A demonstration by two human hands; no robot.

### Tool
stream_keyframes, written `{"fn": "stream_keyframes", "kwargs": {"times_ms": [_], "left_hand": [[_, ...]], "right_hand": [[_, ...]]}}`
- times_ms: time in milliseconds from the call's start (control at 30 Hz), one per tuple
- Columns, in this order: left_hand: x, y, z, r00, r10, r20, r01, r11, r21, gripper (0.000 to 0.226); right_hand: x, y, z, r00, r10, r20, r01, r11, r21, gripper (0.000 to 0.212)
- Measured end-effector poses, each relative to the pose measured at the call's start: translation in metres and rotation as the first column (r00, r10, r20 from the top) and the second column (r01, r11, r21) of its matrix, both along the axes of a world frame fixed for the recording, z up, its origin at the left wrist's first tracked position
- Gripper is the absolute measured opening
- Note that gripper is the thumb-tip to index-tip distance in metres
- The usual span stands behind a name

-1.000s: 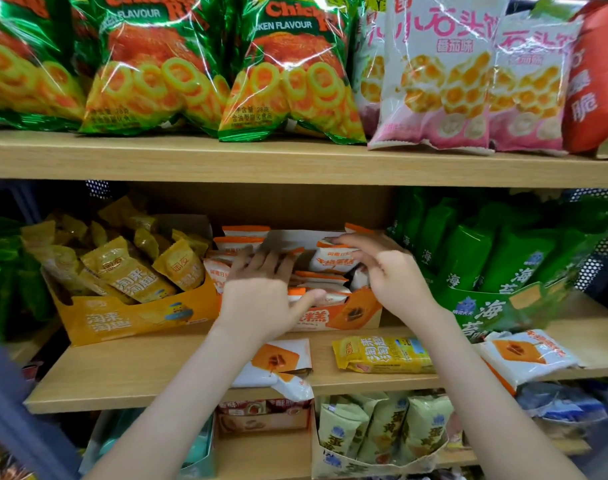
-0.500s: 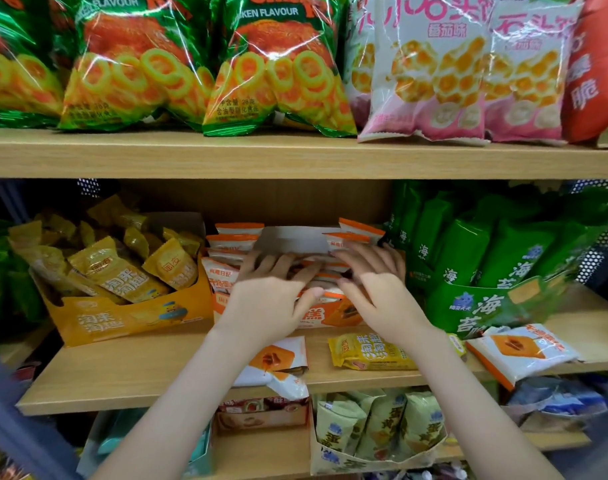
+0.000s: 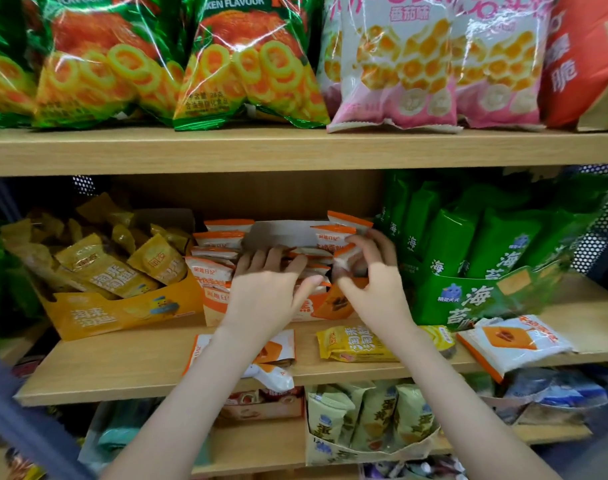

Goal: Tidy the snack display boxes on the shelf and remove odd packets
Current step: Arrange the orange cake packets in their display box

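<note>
— Two hands in the orange box [image 3: 333, 306], middle shelf [image 3: 139, 365]?
— Yes. My left hand [image 3: 264, 292] lies flat on the packets [image 3: 210, 266], fingers straight. My right hand [image 3: 375, 271] curls round a packet [image 3: 345, 262] at the box's right end, pinching it, I think; it's blurred.
</note>
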State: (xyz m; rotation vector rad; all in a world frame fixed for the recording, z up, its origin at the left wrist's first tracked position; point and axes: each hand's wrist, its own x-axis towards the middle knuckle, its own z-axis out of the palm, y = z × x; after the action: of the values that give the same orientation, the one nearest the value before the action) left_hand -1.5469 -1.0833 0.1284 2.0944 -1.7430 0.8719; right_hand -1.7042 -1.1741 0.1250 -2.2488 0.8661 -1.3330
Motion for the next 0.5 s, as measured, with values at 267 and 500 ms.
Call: {"fn": "stream_keyframes", "kwargs": {"times_ms": [267, 500], "left_hand": [[-0.004, -0.001, 0.002, 1.0, 0.017, 0.025, -0.016, 0.999, -0.03, 0.052], [-0.052, 0.024, -0.001, 0.972, -0.189, 0.14, 0.23, 0.889, -0.397, 0.04]], "right_hand": [[-0.022, 0.012, 0.021, 0.922, 0.043, 0.384, 0.044, 0.976, -0.215, 0.035], [-0.052, 0.055, 0.017, 0.794, 0.168, 0.585, -0.026, 0.97, -0.243, 0.031]]}}
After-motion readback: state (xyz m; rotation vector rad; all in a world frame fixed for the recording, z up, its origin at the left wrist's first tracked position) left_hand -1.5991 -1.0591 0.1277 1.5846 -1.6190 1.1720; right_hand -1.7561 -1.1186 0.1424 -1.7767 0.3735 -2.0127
